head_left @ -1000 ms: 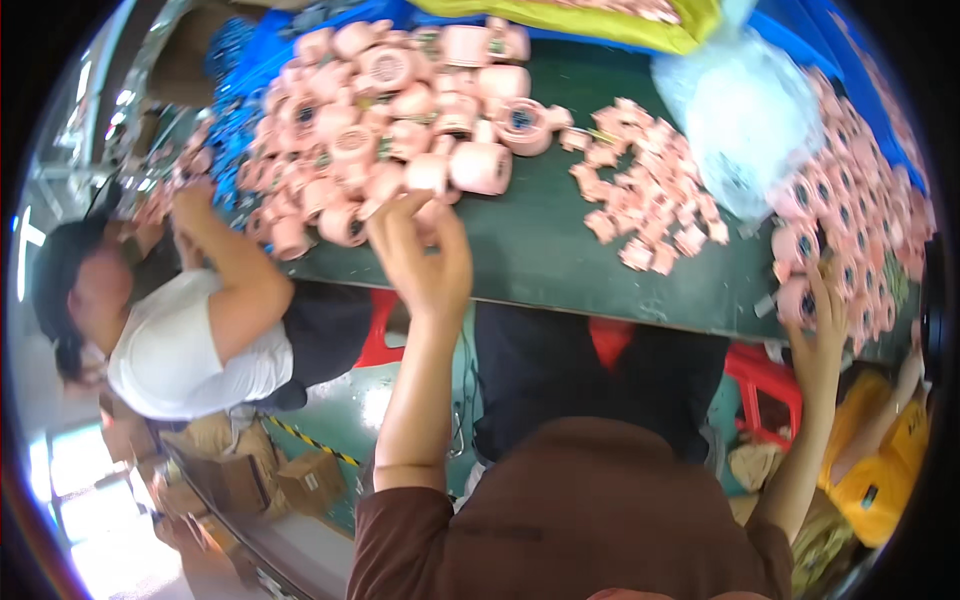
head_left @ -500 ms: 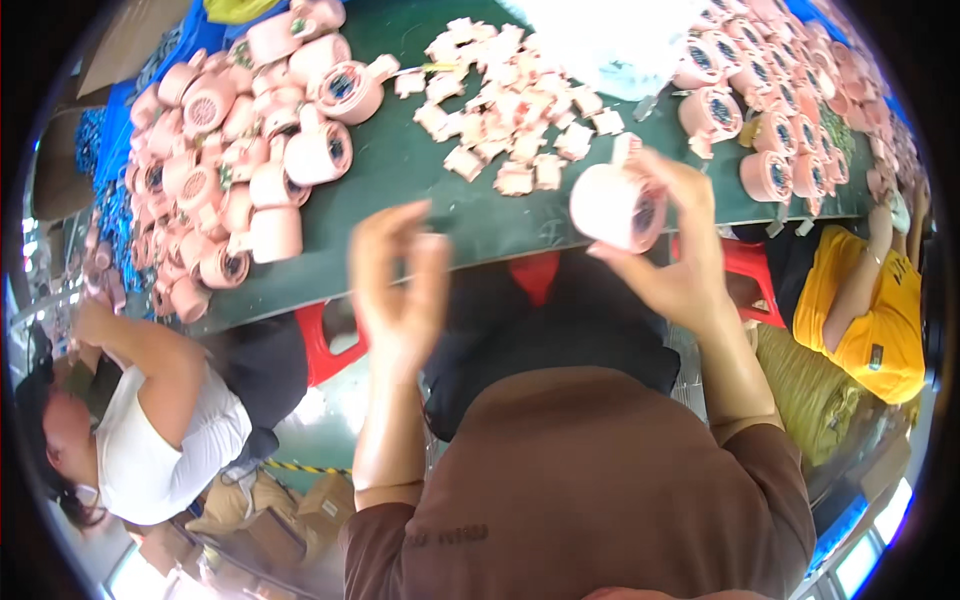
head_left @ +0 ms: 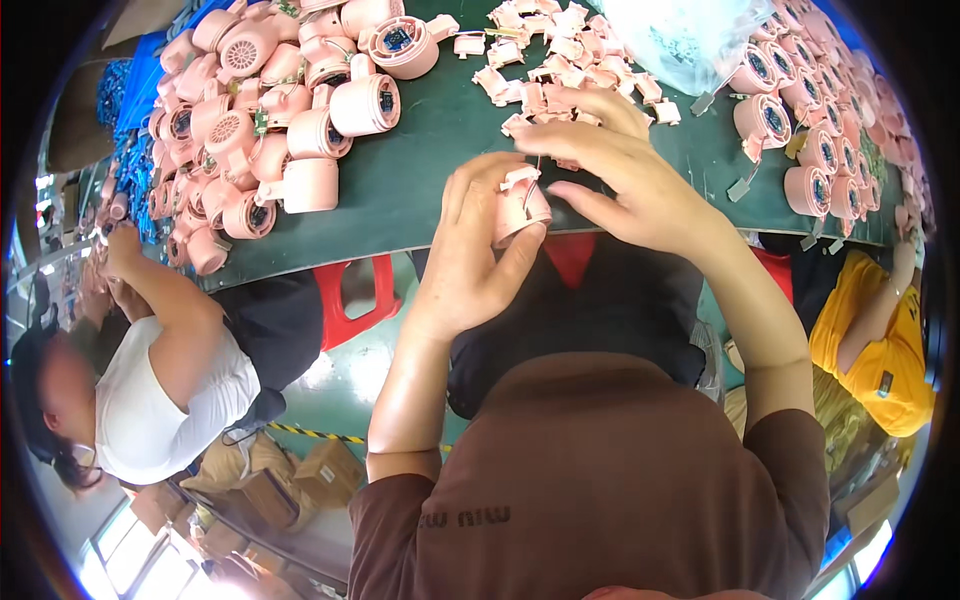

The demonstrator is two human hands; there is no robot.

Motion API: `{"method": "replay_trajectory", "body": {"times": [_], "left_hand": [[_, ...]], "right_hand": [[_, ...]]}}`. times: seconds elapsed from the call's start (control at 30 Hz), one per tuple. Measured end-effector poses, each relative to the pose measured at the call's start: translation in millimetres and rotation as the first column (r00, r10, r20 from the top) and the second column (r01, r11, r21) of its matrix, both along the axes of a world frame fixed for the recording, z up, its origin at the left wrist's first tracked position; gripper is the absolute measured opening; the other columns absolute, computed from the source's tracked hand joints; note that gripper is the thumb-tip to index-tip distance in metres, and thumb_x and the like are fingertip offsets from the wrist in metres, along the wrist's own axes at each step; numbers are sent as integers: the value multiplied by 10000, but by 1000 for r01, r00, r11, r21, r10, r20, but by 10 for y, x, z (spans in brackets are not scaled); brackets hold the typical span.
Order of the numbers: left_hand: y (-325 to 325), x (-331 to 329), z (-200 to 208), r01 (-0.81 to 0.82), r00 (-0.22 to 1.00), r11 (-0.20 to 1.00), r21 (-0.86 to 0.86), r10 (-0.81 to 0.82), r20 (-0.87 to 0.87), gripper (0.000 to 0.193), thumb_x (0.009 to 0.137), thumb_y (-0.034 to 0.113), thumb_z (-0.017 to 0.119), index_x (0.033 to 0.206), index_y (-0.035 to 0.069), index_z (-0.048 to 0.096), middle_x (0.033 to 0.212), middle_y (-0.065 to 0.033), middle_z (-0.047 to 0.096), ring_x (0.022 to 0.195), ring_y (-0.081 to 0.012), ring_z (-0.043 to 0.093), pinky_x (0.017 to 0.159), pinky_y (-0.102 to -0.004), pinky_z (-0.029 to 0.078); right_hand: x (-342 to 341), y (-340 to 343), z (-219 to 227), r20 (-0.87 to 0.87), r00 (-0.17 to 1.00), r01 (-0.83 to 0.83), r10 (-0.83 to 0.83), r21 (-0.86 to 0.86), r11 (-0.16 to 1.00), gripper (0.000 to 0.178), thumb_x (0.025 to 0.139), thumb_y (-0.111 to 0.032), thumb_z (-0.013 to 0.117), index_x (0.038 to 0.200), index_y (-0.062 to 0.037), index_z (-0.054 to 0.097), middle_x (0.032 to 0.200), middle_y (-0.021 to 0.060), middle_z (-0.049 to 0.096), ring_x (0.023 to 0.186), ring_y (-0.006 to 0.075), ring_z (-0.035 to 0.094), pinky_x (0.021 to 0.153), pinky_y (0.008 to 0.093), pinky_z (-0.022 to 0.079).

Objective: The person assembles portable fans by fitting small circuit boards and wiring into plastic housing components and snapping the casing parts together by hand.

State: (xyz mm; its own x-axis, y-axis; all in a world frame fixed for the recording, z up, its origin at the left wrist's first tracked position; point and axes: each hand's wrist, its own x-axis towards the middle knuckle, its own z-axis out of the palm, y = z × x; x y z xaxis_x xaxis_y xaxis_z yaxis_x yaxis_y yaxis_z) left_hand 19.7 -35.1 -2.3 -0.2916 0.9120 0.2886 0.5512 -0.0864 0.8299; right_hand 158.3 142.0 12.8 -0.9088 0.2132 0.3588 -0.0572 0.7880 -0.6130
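In front of my body, my left hand (head_left: 462, 255) is wrapped round a pink plastic housing (head_left: 517, 215), round like a small fan's motor casing. A notched opening at its top faces up, with what looks like a thin dark wire there. My right hand (head_left: 645, 190) hovers just right of the housing, its fingers stretched out and the thumb apart from them. Whether a fingertip touches the wire is hard to tell. Beyond that hand lies a pile of small pink plastic pieces (head_left: 565, 60), partly hidden by it.
Many similar pink housings (head_left: 310, 130) are heaped on the green table (head_left: 400, 180) at left; more housings (head_left: 765, 120) stand in rows at right. A clear plastic bag (head_left: 690, 40) lies at the back. A person in white (head_left: 180, 400) sits left, another in yellow (head_left: 875, 340) right.
The housing has passed from my right hand to my left and moved left, turned more upright. My left hand has closed round it; my right hand has let go and opened beside it.
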Motion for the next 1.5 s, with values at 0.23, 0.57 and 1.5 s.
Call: {"method": "replay_trajectory", "body": {"times": [0.23,0.57,1.5], "left_hand": [[99,112,-48,-85,990,993,80,94,-106,434,801,53,693,1199,7,526,1213,-208,527,1077,-393,514,945,-447,432],[208,214,-123,-328,893,931,158,360,-269,256,820,88,638,1063,20,595,1074,-169,596,907,-365,564,796,-436,475],[58,101,-99,-390,917,909,150,398,-29,130,887,71,623,993,-4,627,1007,-178,630,886,-357,604,800,-411,494]], "right_hand": [[-47,169,-33,-101,990,-89,100,108,990,116,830,-133,742,925,-97,687,1093,2,705,1184,265,591,974,429,437],[3,-316,44,-203,965,172,-164,26,985,157,821,-35,742,969,-51,691,862,87,654,765,279,647,649,353,519],[-533,-109,-71,-17,982,179,-188,401,899,186,771,-100,697,923,-29,617,869,99,658,896,289,640,766,409,534]]}}
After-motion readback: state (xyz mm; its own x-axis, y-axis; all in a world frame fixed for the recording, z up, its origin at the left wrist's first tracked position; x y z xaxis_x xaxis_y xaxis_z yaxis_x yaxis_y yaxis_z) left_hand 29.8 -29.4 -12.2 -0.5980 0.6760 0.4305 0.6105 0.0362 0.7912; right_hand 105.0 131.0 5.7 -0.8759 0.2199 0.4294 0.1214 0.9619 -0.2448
